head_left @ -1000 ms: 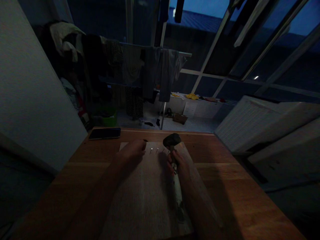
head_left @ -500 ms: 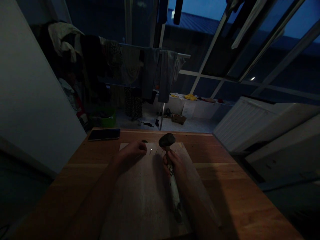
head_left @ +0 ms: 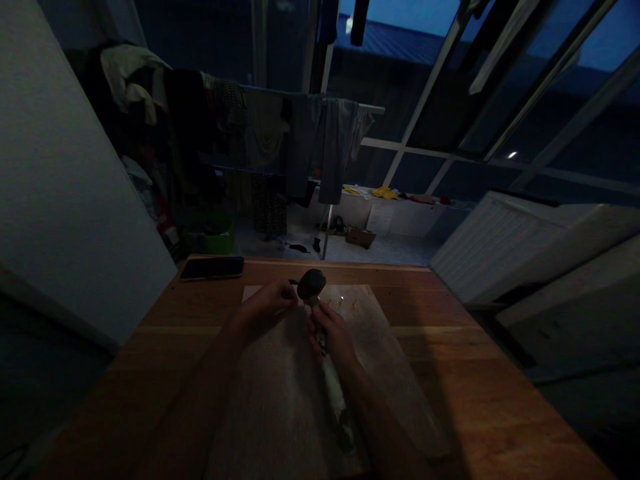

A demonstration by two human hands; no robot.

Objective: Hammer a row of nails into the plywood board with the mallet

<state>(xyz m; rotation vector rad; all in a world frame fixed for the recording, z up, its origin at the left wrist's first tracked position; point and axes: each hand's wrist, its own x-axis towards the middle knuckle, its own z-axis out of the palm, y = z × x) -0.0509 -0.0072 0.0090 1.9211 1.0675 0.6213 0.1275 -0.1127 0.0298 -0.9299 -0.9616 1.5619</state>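
Note:
My right hand (head_left: 334, 335) is wrapped round the upper handle of a hammer (head_left: 312, 285), close below its dark head. The pale, patchy handle slants down toward me. Beside the hammer head, my left hand (head_left: 267, 301) is closed in a pinch at the far edge of a wooden board (head_left: 280, 393). A nail seems to be between those fingertips, though it is mostly hidden now. To the right of the hammer head, several thin nails (head_left: 341, 301) stand in a row in the board. Other nails in the row are hidden behind the hammer and hand.
The board lies on a wooden table (head_left: 420, 340). A dark phone (head_left: 213, 268) rests at the table's far left corner. Beyond are a drying rack with hanging clothes (head_left: 335, 147), a green tub (head_left: 220, 237) and a small cardboard box (head_left: 360, 237). The room is dim.
My right hand has carried the hammer left along the row, so its head is now beside my left fingers. My left hand stays in nearly the same spot; the view has shifted slightly.

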